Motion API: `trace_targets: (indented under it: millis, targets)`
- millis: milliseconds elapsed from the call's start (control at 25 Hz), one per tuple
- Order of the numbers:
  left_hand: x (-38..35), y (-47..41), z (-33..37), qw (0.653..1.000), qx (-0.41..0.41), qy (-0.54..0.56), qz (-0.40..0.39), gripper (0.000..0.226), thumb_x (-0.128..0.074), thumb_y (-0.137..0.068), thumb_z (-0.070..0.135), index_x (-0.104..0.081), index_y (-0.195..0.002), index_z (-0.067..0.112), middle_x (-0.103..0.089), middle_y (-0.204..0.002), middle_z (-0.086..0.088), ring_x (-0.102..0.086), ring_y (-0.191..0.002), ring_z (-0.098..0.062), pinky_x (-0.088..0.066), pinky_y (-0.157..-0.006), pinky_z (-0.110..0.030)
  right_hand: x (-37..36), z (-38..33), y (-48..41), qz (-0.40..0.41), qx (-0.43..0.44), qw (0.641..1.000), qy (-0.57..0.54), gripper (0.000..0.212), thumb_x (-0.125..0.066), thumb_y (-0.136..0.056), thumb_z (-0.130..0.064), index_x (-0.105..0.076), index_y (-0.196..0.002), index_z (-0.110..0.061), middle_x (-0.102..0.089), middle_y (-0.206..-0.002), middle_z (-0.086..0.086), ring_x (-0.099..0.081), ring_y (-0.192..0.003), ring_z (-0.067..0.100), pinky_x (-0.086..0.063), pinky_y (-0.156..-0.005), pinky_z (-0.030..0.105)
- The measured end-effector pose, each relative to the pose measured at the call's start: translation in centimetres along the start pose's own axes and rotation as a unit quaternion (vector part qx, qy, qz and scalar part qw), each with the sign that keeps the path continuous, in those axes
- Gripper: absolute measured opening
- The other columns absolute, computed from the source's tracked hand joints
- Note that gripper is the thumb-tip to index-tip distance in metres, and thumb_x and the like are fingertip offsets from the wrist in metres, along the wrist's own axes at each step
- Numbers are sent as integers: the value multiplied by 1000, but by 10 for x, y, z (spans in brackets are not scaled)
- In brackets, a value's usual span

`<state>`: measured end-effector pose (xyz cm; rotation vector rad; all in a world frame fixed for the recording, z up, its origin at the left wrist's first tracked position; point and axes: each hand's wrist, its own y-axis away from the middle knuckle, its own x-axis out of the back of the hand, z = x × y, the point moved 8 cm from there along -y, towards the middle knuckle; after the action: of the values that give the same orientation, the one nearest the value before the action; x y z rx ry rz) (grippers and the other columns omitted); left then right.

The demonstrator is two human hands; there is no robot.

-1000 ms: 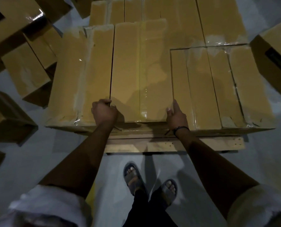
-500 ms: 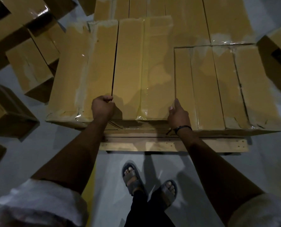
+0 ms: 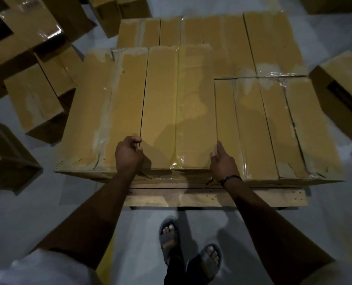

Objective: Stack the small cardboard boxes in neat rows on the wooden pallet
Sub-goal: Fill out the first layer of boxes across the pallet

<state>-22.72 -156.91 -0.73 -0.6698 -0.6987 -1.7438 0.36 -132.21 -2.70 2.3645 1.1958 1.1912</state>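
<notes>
Box [image 3: 177, 112] at frame center lies on the stack [image 3: 263, 130] covering most of the pallet [image 3: 212, 197], left hand [image 3: 129, 155] curled round its near-left corner, right hand [image 3: 222, 161] pressed straight-fingered against its right edge, fingertips partly hidden.

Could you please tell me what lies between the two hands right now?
The near end of the taped cardboard box lies between the left hand and the right hand, as the head view shows.

wooden pallet [image 3: 214, 197] sits on grey floor [image 3: 47, 206], taped cardboard boxes [image 3: 158, 112] packed in rows on it, loose boxes [image 3: 33, 99] on floor around.
</notes>
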Motion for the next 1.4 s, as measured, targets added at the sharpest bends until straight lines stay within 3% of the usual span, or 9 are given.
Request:
trace_targets:
  millis: [160,240,400,520,720,880,1080,1400]
  targets:
    - [12,0,34,986,35,-84,-141,34,-61,-93,3,-62,-126,12,-66,-120,-13,-64,-99,-26,-57,-86,-38,28,-25,14,-65,-37,990,117,62,-41,-107,-36,-13,-161,-24,-49,-148,19,-51,-129,39,-45,-101,37]
    - [26,14,72,973,-5,-129,-189,36,-62,-97,14,-59,-133,10,-65,-125,-15,-64,-102,-28,-56,-91,-39,54,-60,31,-58,-24,982,176,64,-43,-104,-41,-18,-160,-22,-44,-151,17,-46,-133,39,-43,-108,48]
    - [48,75,156,966,-120,-122,-195,40,-66,-91,19,-61,-131,15,-66,-129,-9,-64,-112,-28,-53,-97,-38,104,-145,90,-9,70,973,221,60,-44,-103,-44,-27,-156,-20,-42,-152,14,-45,-133,39,-43,-105,54]
    - [51,135,195,950,-158,-104,-247,34,-64,-94,24,-65,-127,19,-69,-125,-3,-64,-114,-24,-52,-94,-34,141,-160,139,22,86,959,270,60,-43,-103,-46,-28,-155,-21,-42,-151,12,-43,-132,37,-44,-102,53]
    - [33,189,247,905,-232,-159,-320,29,-57,-96,38,-67,-121,27,-72,-118,3,-67,-108,-21,-54,-92,-37,195,-119,190,75,47,966,244,62,-46,-102,-47,-29,-155,-20,-43,-152,10,-42,-134,35,-44,-104,51]
    - [12,202,326,893,-299,-159,-294,31,-58,-96,41,-68,-123,28,-73,-116,6,-68,-106,-19,-54,-92,-37,259,-86,211,160,14,965,209,62,-49,-100,-48,-34,-153,-21,-48,-148,9,-46,-132,33,-45,-104,47]
    - [-32,237,416,880,-361,-143,-272,28,-60,-96,43,-70,-117,28,-75,-108,9,-69,-99,-16,-56,-85,-35,337,-28,225,204,-26,959,197,61,-48,-101,-48,-32,-154,-22,-44,-150,8,-43,-134,33,-43,-103,47]
    - [-124,342,538,888,-355,-95,-276,19,-64,-95,42,-73,-106,29,-74,-101,9,-69,-89,-16,-53,-73,-30,480,101,248,202,-31,952,228,64,-43,-102,-53,-27,-156,-22,-38,-156,9,-39,-137,36,-41,-107,51]
